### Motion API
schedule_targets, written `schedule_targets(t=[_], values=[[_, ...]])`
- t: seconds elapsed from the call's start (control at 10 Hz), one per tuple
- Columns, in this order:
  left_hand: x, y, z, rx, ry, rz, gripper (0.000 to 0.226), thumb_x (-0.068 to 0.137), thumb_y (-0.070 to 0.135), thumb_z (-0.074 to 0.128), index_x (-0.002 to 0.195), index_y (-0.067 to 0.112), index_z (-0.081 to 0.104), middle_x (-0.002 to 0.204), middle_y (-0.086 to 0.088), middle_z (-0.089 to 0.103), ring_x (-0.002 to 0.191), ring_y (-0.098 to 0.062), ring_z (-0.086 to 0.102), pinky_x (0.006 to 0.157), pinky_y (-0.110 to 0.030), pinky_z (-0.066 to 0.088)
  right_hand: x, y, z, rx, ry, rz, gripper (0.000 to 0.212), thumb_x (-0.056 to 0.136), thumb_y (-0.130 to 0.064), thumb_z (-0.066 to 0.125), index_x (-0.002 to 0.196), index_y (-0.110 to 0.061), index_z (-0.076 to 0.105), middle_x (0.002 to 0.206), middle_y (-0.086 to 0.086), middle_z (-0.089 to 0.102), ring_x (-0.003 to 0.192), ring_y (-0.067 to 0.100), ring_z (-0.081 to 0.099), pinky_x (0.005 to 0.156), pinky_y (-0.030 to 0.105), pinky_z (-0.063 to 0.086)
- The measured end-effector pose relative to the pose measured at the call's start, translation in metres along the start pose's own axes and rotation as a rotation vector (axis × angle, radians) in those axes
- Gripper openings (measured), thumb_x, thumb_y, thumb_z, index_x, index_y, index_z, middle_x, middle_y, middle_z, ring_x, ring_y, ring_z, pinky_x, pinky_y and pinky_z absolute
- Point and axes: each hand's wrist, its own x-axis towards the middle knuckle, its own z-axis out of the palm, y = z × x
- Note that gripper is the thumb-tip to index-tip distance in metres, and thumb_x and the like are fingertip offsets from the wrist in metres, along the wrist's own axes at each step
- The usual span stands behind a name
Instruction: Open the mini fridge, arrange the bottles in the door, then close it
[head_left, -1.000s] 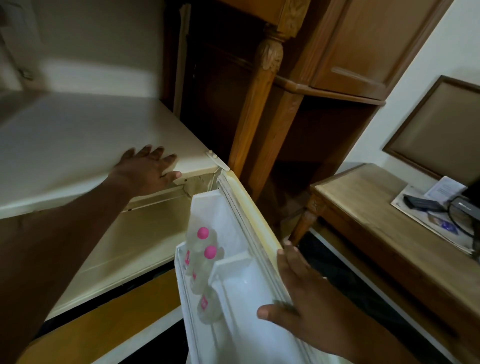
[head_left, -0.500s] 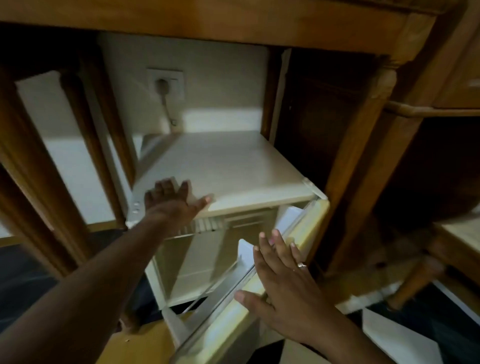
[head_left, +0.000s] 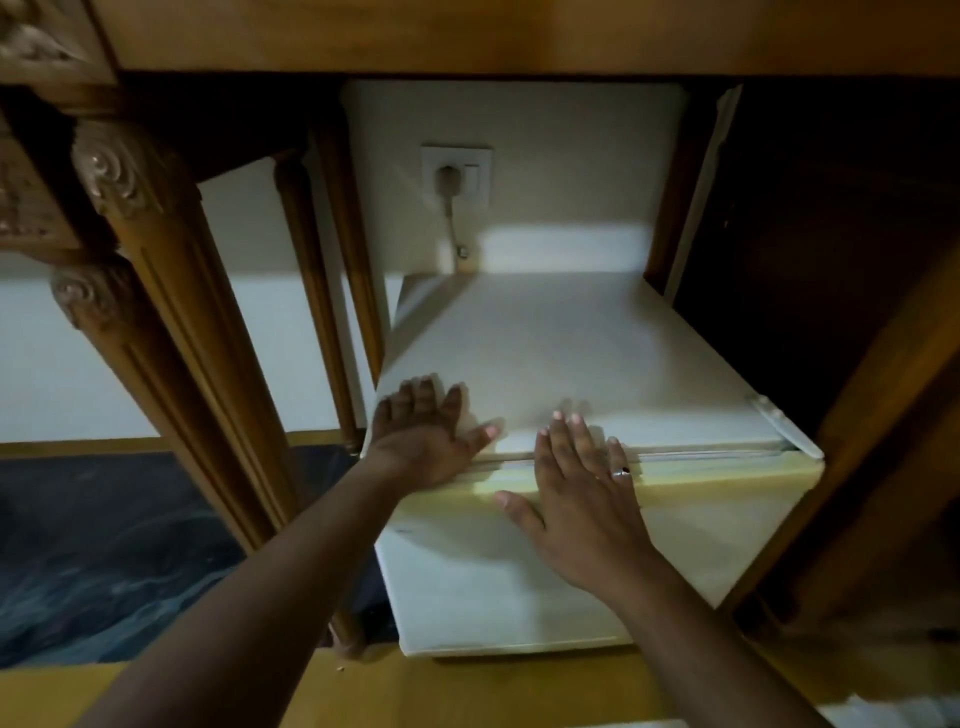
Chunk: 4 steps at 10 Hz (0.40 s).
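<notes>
1. Standing over everything, a carved wooden cabinet (head_left: 171, 291) forms an alcove; its top rail runs above the mini fridge (head_left: 561, 353) and its turned legs stand to the fridge's left.
2. Mini fridge: cream-coloured, set inside the alcove against the back wall. Its flat top carries nothing but one hand.
3. Fridge door (head_left: 717, 530): lying flush against the front of the fridge body, with only a thin seam visible along its upper edge. The bottles cannot be seen; the door hides the shelves.
4. Left hand (head_left: 423, 439): laid palm down on the front left corner of the fridge top, fingers spread apart, gripping nothing.
5. Right hand (head_left: 582, 499): pressed flat against the upper face of the fridge door, just right of the left hand, fingers splayed with tips reaching the seam, holding nothing.
6. Wall socket (head_left: 457, 174): mounted on the wall behind the fridge, with a plug inserted and a cord dropping behind the fridge top.
7. Ring (head_left: 621, 472): worn on a finger of the right hand.
</notes>
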Motion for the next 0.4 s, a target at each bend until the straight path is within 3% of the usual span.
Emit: schedule_targets(t=[0.2, 0.3, 0.4], values=[[-0.016, -0.004, 0.012, -0.093, 0.173, 0.09, 0.083, 0.089, 0.072, 0.003, 0.157, 0.025, 0.012, 0.167, -0.007, 0.005, 0.152, -0.021, -0.001, 0.121, -0.039, 0.002, 0.008, 0.002, 0.003, -0.023, -0.073, -0.001, 0.096, 0.085, -0.076, -0.003, 0.151, -0.008, 0.013, 0.162, 0.012, 0.006, 0.148, 0.025, -0.001, 0.116, 0.048, -0.001], [-0.033, -0.001, 0.008, -0.112, 0.127, 0.087, 0.081, 0.09, 0.069, 0.0, 0.157, 0.024, 0.005, 0.166, -0.005, -0.001, 0.151, -0.019, -0.009, 0.122, -0.039, -0.002, 0.012, 0.001, -0.005, -0.006, -0.192, 0.015, 0.098, 0.083, -0.077, -0.006, 0.151, -0.007, 0.007, 0.162, 0.012, 0.001, 0.148, 0.025, -0.005, 0.118, 0.05, 0.0], [-0.072, 0.0, -0.016, -0.136, 0.034, 0.064, 0.082, 0.09, 0.069, 0.002, 0.157, 0.02, 0.002, 0.165, -0.007, -0.006, 0.149, -0.019, -0.016, 0.121, -0.041, -0.007, 0.014, -0.004, -0.038, 0.018, -0.342, 0.032, 0.091, 0.088, -0.072, 0.008, 0.151, -0.007, -0.002, 0.161, 0.013, -0.01, 0.147, 0.026, -0.014, 0.119, 0.05, -0.003]])
